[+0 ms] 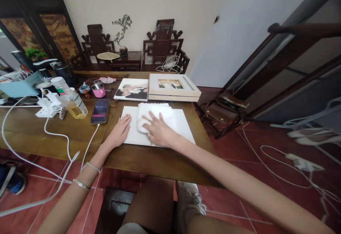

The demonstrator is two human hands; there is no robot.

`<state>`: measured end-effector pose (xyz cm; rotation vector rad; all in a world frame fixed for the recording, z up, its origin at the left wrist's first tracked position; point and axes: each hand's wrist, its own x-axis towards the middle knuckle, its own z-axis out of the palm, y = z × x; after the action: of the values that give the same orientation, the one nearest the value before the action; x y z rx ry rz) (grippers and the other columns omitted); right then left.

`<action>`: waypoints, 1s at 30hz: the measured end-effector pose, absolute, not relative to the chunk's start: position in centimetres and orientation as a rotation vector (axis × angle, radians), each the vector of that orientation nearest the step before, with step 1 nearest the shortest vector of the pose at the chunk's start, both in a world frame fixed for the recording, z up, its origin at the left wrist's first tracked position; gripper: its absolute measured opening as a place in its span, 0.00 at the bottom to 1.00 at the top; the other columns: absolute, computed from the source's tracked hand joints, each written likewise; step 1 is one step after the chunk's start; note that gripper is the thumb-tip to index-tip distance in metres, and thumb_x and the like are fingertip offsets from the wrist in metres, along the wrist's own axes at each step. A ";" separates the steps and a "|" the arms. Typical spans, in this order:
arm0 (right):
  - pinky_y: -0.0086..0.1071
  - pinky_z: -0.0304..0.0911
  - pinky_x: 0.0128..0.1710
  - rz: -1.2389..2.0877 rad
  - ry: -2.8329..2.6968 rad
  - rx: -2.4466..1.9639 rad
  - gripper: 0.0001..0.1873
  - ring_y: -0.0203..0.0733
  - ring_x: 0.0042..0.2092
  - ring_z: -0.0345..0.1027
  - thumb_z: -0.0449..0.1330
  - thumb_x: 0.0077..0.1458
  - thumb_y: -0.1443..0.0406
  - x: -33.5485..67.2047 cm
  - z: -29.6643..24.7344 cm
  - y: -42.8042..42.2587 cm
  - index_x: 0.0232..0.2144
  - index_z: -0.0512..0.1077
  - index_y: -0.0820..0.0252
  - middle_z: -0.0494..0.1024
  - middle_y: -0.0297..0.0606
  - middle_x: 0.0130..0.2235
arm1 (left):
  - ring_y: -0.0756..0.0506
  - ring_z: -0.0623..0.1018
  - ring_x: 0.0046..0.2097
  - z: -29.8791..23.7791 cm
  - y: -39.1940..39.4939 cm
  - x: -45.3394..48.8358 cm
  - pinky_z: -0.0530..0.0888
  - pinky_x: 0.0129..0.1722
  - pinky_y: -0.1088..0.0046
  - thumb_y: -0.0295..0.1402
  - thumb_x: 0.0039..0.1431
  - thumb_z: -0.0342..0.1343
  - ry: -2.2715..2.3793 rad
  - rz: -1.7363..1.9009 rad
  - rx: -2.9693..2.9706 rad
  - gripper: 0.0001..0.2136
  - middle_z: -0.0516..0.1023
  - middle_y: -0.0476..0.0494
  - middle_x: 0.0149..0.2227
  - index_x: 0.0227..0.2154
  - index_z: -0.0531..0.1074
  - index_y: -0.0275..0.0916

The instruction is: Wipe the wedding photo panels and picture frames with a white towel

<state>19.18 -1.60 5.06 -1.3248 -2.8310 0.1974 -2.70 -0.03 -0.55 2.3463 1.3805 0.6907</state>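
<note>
A flat white board (183, 129) lies on the wooden table (66, 134) in front of me. A folded white cloth (157, 115) rests on top of it. My right hand (157, 131) lies flat on the cloth's near edge, fingers spread, a ring on one finger. My left hand (119, 130) presses flat on the board's left edge, fingers stretched out; two thin bracelets circle that forearm. Neither hand grips anything.
Behind the board lie a photo print (132, 89) and a stacked pale frame (173, 86). A phone (100, 111) on a white cable, a bottle (73, 102), a pink cup (98, 90) and clutter sit left. Chairs, a low stool and floor cables surround the table.
</note>
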 end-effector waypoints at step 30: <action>0.59 0.44 0.61 0.185 -2.996 -0.654 0.17 0.59 0.63 0.51 0.53 0.52 0.68 17.5 6.2 -6.8 0.44 0.73 0.62 0.72 0.48 0.55 | 0.44 0.66 0.62 0.4 -0.7 -2.2 0.60 0.63 0.61 0.45 0.67 0.34 1.443 1.089 2.117 0.26 0.67 0.39 0.60 0.56 0.66 0.34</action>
<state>17.45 -6.80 6.20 -0.6535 -2.9956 0.1852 -2.22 -0.69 0.43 2.1168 1.4431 1.0890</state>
